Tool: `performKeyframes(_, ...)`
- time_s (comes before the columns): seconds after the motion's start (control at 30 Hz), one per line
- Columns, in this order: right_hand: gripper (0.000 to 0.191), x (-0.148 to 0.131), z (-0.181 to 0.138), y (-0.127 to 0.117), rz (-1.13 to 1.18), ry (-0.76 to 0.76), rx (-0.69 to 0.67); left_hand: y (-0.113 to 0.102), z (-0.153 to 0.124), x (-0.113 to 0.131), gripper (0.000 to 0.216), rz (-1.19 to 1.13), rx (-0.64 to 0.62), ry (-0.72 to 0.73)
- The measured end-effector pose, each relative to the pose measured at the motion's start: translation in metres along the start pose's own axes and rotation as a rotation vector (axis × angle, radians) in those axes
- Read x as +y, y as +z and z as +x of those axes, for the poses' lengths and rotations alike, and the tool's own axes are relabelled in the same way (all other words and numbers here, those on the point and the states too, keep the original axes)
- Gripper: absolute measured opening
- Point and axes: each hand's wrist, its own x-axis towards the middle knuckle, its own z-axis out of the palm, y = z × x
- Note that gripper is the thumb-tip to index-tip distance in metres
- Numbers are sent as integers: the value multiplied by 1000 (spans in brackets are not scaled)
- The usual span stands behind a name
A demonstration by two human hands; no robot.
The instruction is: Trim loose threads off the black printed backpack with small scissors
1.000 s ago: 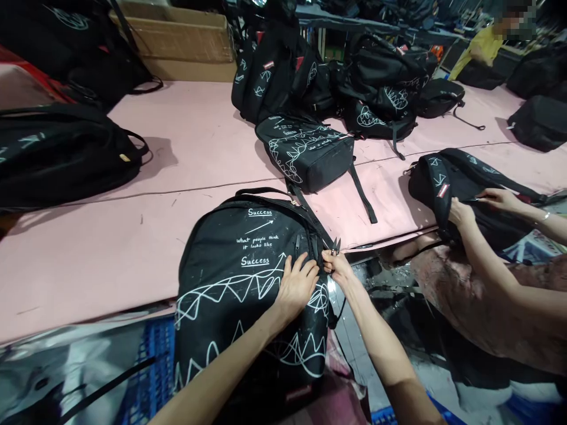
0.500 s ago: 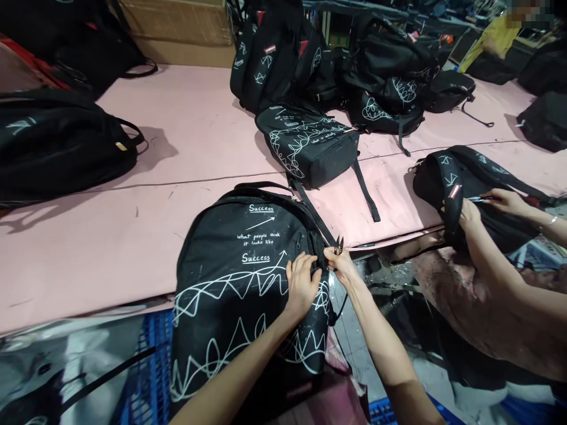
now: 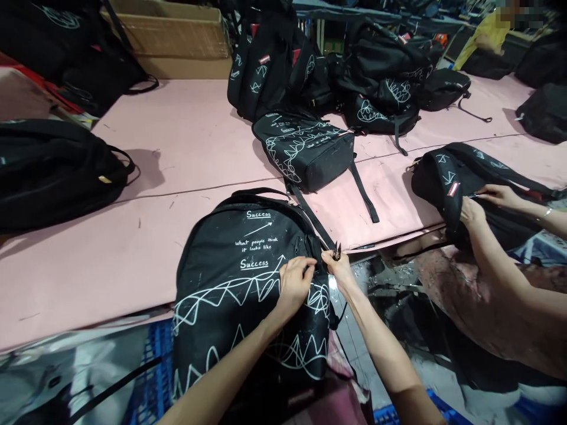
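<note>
A black backpack [image 3: 234,295] with white scribbles and the word "Success" lies face up at the near edge of the pink table [image 3: 146,230]. My left hand [image 3: 295,282] rests on its right side, fingers curled and pinching the fabric by the zipper. Right beside it, my right hand [image 3: 337,268] is closed on small black thread snips [image 3: 336,250] whose tips point up, close to the same seam. The two hands almost touch.
A second printed backpack [image 3: 305,147] lies further back, with a heap of black bags [image 3: 381,77] behind it. Another black bag [image 3: 53,171] lies at the left. At the right, another person's hands [image 3: 472,209] work on a backpack [image 3: 460,183]. A cardboard box [image 3: 177,41] stands at the back.
My left hand's fingers have curled from lying flat into a pinch on the fabric. My right hand with the snips has stayed by the seam.
</note>
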Motion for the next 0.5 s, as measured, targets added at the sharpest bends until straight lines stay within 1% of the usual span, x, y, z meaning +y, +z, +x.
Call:
performKeyframes(0.07,20,4,-14,-1,-179,-181,-5,-7,16,4,20,-101,-40,-110)
performKeyframes(0.13,30,11,-30,-3,-434,-387,-35,-10,33,7,21,-185,-93,-210)
performKeyframes(0.17,36,15,-38,-4,-549,-463,-51,-10,41,8,20,-216,-108,-251)
performKeyframes(0.2,41,18,-44,-6,-634,-506,-62,-9,48,9,19,-245,-109,-286)
performKeyframes(0.27,45,24,-52,-8,-735,-550,-64,-5,59,10,13,-313,-93,-348)
performKeyframes(0.33,43,25,-55,-11,-769,-571,-69,-1,62,9,8,-401,-97,-391)
performKeyframes(0.4,38,24,-54,-13,-758,-580,-69,0,60,8,7,-532,-107,-438)
performKeyframes(0.5,34,21,-54,-13,-738,-582,-58,-2,51,4,11,-768,-114,-497)
